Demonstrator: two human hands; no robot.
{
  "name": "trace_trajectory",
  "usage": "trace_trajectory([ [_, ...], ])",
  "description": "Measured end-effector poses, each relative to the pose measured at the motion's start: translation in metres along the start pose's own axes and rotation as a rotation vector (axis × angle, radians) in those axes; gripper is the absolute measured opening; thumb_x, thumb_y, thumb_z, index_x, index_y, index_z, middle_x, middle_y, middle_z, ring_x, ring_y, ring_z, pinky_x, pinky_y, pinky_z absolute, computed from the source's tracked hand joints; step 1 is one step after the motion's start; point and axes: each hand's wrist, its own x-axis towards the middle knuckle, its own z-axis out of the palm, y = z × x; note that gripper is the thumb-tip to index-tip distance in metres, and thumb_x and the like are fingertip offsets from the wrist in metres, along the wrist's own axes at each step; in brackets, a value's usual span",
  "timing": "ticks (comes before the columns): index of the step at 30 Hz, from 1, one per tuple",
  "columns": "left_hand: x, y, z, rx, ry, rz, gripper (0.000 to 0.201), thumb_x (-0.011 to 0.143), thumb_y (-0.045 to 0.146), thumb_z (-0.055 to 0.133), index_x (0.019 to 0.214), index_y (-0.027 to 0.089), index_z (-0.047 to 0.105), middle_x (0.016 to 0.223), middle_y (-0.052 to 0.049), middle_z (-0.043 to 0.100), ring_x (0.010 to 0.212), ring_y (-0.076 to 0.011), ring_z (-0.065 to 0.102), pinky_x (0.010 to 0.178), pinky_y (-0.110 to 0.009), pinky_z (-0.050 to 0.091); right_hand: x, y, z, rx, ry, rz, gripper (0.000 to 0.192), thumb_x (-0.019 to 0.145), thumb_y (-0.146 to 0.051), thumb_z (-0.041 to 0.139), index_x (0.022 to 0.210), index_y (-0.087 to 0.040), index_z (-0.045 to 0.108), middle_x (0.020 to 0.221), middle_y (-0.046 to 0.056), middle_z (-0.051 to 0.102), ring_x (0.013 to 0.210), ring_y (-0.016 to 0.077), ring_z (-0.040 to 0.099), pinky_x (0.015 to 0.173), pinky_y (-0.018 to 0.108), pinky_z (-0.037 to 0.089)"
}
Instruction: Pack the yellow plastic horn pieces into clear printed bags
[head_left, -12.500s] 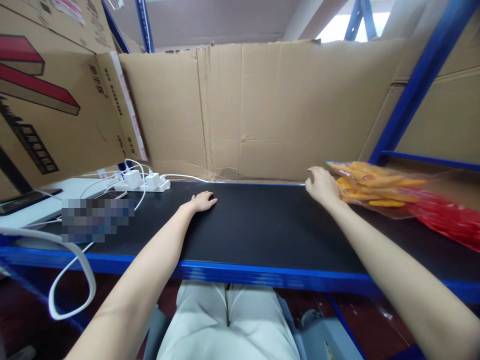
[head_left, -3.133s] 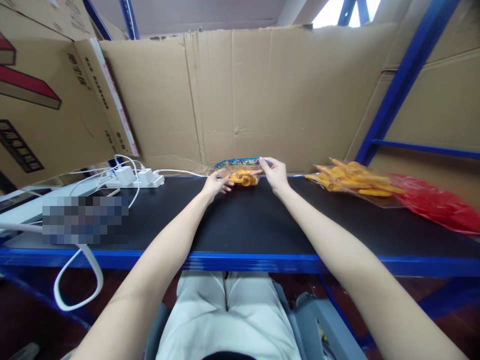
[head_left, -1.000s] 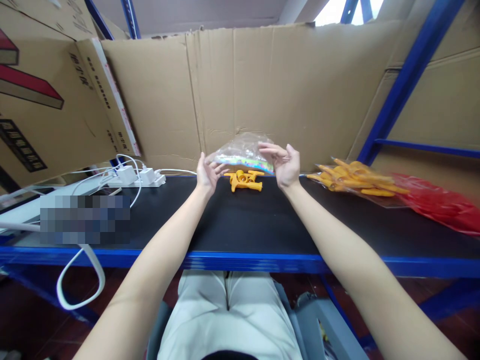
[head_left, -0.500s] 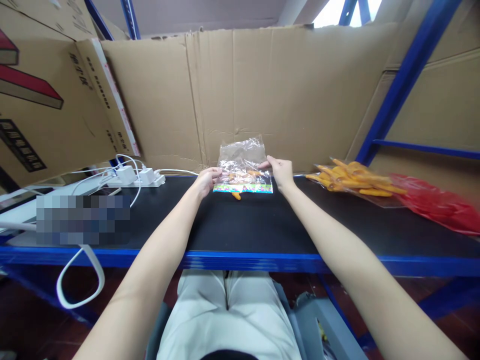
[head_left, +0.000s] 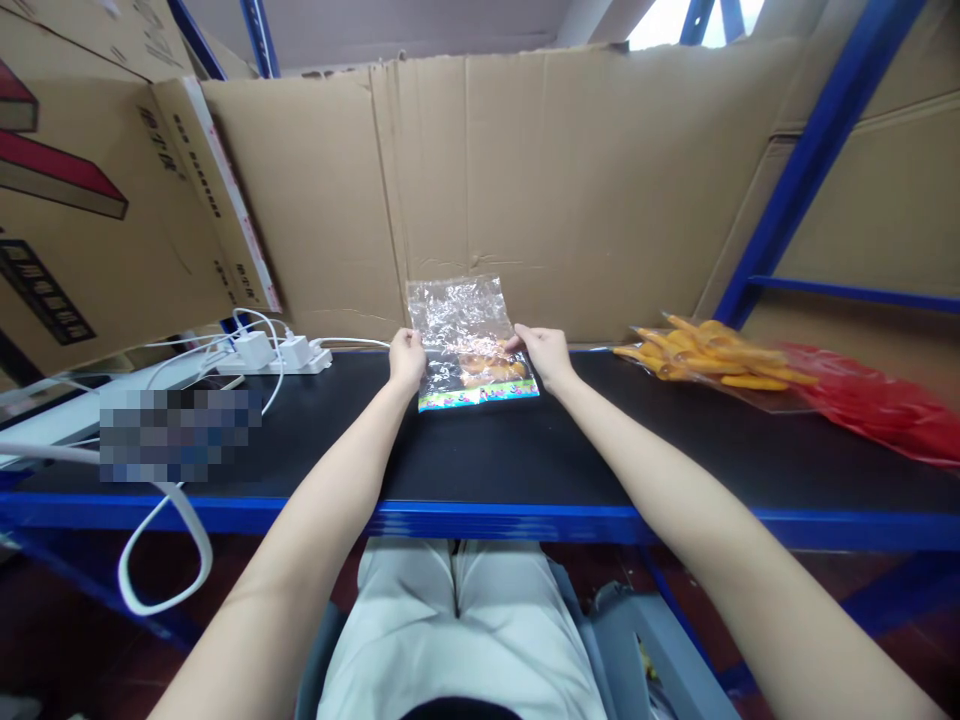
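Observation:
A clear plastic bag [head_left: 457, 305] with a colourful printed strip along its near edge is held up between my hands, over the black tabletop. Orange pieces [head_left: 491, 368] show through its lower right part; their exact kind I cannot make out. My left hand [head_left: 407, 358] is closed on the bag's left edge, fingers curled. On the right edge, my right hand [head_left: 546, 352] pinches the bag between thumb and fingers, close to the orange pieces.
Orange items in clear wrapping [head_left: 705, 352] lie at the right, beside red plastic bags [head_left: 877, 400]. A white power strip [head_left: 300, 362] with chargers and cables sits at the left. Cardboard [head_left: 585, 180] walls the back. A blue rail [head_left: 510, 520] edges the table.
The bag has turned slightly and shifted left, its printed edge now lower. The orange tip that stuck out below the strip no longer shows there. My left hand has curled more tightly.

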Motion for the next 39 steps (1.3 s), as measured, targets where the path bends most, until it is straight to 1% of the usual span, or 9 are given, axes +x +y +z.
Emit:
trace_trajectory([
  [4,-0.001,-0.003,0.001,0.002,-0.016,0.130,0.012,0.085,0.030,0.046,0.081,0.021,0.052,0.060,0.002,0.051,0.057,-0.0119,0.050,0.056,-0.022,0.038,0.001,-0.001,0.002,0.215,0.103,0.207,0.016,0.074,-0.031,0.066,0.068,-0.018,0.058,0.067,0.000,0.064,0.061,0.0123,0.061,0.065,0.026,0.051],
  [9,-0.005,-0.002,0.004,0.006,-0.071,0.075,0.017,0.087,0.036,0.043,0.091,0.022,0.052,0.060,0.002,0.051,0.054,-0.0124,0.050,0.056,-0.023,0.038,-0.004,-0.004,0.000,0.300,-0.152,0.556,0.016,0.079,-0.026,0.063,0.068,-0.014,0.058,0.062,0.003,0.061,0.051,0.0129,0.058,0.055,0.030,0.053],
  [13,-0.009,-0.001,0.006,0.035,-0.126,-0.008,0.022,0.089,0.038,0.041,0.083,0.021,0.051,0.046,0.005,0.043,0.041,-0.0113,0.043,0.048,-0.022,0.034,-0.005,0.002,0.001,0.220,-0.085,0.481,0.015,0.080,-0.023,0.061,0.067,-0.015,0.058,0.056,0.000,0.057,0.045,0.0115,0.055,0.042,0.024,0.046],
  [16,-0.012,-0.004,0.008,0.091,-0.280,-0.158,0.032,0.087,0.046,0.042,0.071,0.019,0.050,0.041,0.003,0.045,0.037,-0.0114,0.042,0.045,-0.024,0.034,-0.003,0.010,0.001,0.178,0.017,0.400,0.016,0.078,-0.027,0.063,0.067,-0.016,0.057,0.057,-0.002,0.057,0.043,0.0101,0.053,0.037,0.021,0.039],
  [18,-0.012,-0.009,0.010,0.143,-0.348,-0.164,0.037,0.084,0.047,0.047,0.061,0.019,0.048,0.039,0.001,0.045,0.036,-0.0112,0.042,0.045,-0.023,0.034,-0.002,0.014,0.001,0.152,0.050,0.368,0.020,0.076,-0.030,0.065,0.065,-0.016,0.055,0.057,-0.002,0.058,0.043,0.0097,0.053,0.038,0.020,0.040],
  [22,-0.006,-0.020,0.013,0.246,-0.237,0.043,0.042,0.081,0.041,0.054,0.047,0.019,0.041,0.036,0.004,0.038,0.039,-0.0092,0.037,0.044,-0.021,0.027,-0.004,0.016,0.004,0.191,0.064,0.420,0.024,0.079,-0.036,0.061,0.065,-0.018,0.053,0.056,-0.002,0.058,0.042,0.0110,0.054,0.040,0.023,0.045],
  [25,-0.002,-0.021,0.011,0.303,-0.156,0.120,0.041,0.080,0.037,0.055,0.046,0.018,0.042,0.041,0.004,0.039,0.043,-0.0087,0.036,0.046,-0.021,0.026,-0.008,0.014,0.007,0.255,0.077,0.485,0.022,0.083,-0.035,0.058,0.069,-0.018,0.052,0.056,-0.001,0.058,0.039,0.0110,0.054,0.038,0.023,0.044],
  [32,0.003,-0.022,0.006,0.328,-0.115,0.139,0.044,0.082,0.040,0.048,0.046,0.018,0.041,0.042,0.003,0.037,0.044,-0.0092,0.035,0.046,-0.021,0.026,-0.012,0.013,0.011,0.323,0.078,0.516,0.017,0.087,-0.022,0.049,0.071,-0.017,0.050,0.051,-0.003,0.054,0.035,0.0090,0.049,0.036,0.021,0.042],
  [39,0.006,-0.026,0.005,0.305,-0.114,0.131,0.040,0.083,0.041,0.045,0.052,0.016,0.051,0.044,0.002,0.044,0.048,-0.0114,0.044,0.051,-0.022,0.033,-0.010,0.016,0.011,0.367,0.099,0.516,0.014,0.081,-0.011,0.048,0.069,-0.014,0.054,0.046,-0.005,0.049,0.035,0.0074,0.045,0.038,0.021,0.044],
])
